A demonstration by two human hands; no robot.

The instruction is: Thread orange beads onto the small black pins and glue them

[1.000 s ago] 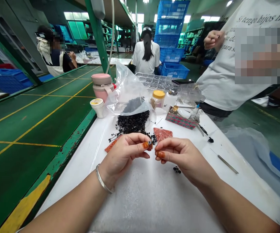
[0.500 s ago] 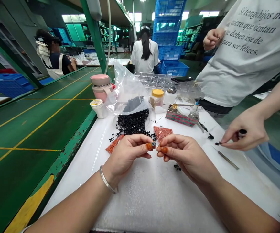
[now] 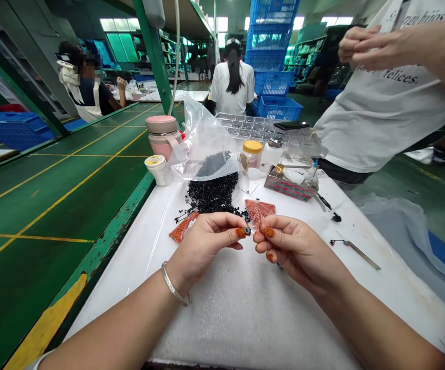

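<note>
Between thumb and forefinger, my left hand [image 3: 215, 239] pinches a small dark round piece [image 3: 247, 231]. Close beside it on the right, my right hand [image 3: 290, 241] is pinched too; what its fingertips hold is too small to make out. Just beyond both hands lies a pile of black pin-like parts [image 3: 212, 192], partly under a clear plastic bag [image 3: 203, 139]. One bag of orange bits [image 3: 183, 227] rests left of the pile, and another orange bag [image 3: 260, 209] lies behind my right hand.
A pink container [image 3: 163, 136], a white tub [image 3: 156, 169], a yellow-lidded jar [image 3: 252, 153] and a patterned box [image 3: 291, 186] stand behind. A thin metal tool [image 3: 363, 255] lies right. A person in a white shirt [image 3: 392, 113] stands at the right edge.
The standing person's hand has left the table and risen to the other hand, leaving a small dark piece near the metal tool. My hands have shifted slightly apart, still pinched.
</note>
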